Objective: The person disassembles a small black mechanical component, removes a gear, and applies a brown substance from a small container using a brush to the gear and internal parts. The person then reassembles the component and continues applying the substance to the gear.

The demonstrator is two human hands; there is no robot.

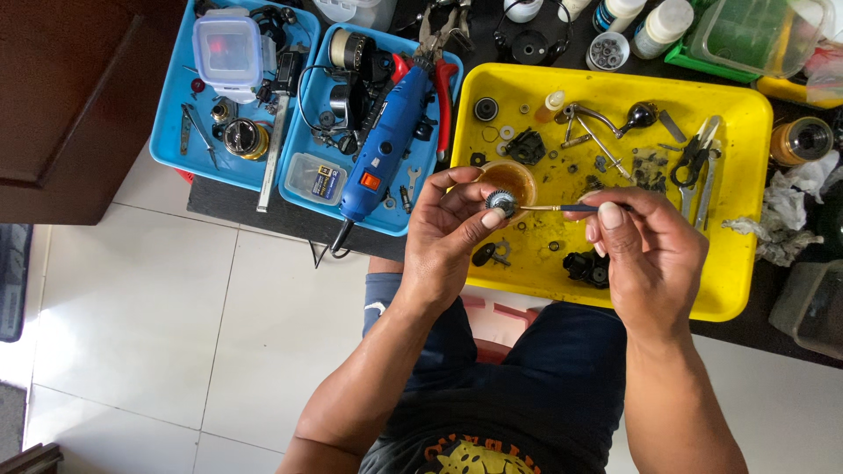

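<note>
Far left, a blue tray (171, 132) with a clear lidded box (226, 48) and small metal parts; next to it a second blue tray (307, 189) holding a blue rotary tool (386, 145) and red-handled pliers (442, 92). Left hand (448, 237) grasps a small round toothed gear (501, 203) between thumb and fingertips, held above the near-left part of the yellow tray (729, 263). Right hand (645, 250) pinches a thin brush (562, 208), tip touching the gear. Just behind the gear, a small amber cup (514, 178). Yellow tray carries black parts, a crank handle (606, 118), scissors (695, 158). Crumpled tissue (795, 206) at right.
</note>
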